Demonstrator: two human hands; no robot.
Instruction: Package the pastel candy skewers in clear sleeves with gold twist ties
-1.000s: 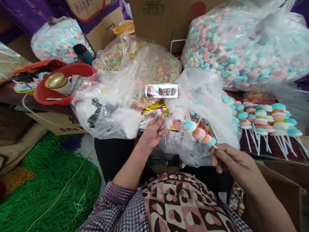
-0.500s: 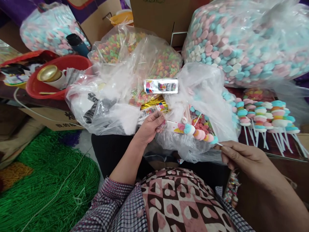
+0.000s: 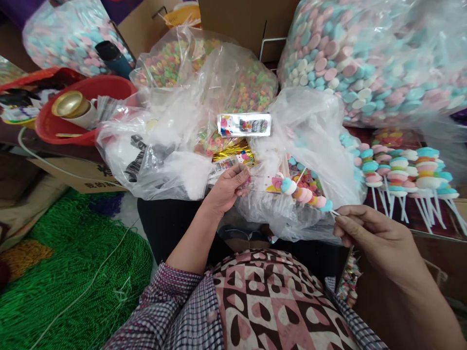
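My right hand (image 3: 372, 231) is closed in a pinch on the white stick of a marshmallow skewer (image 3: 303, 194). Blue, pink, white and orange-yellow pieces are threaded on it, and it slants down to the right. My left hand (image 3: 231, 188) pinches a clear printed candy bag (image 3: 264, 183), whose mouth meets the skewer's upper left end. Whether that tip is inside the bag I cannot tell. Below and behind the skewer, an open plastic bag (image 3: 302, 121) holds ring-shaped gummies (image 3: 310, 183). A stack of printed bags (image 3: 244, 125) lies just beyond my left hand.
Several finished skewers (image 3: 401, 170) lie at the right with sticks towards me. Behind them bulges a large bag of marshmallows (image 3: 350, 68). Gold twist ties (image 3: 231, 151) lie near the middle. A red basin (image 3: 47, 129) stands left, above green cord (image 3: 80, 262) on the floor.
Both hands keep their holds. My right hand and the skewer have shifted very slightly up and right; the whole view has also moved a little.
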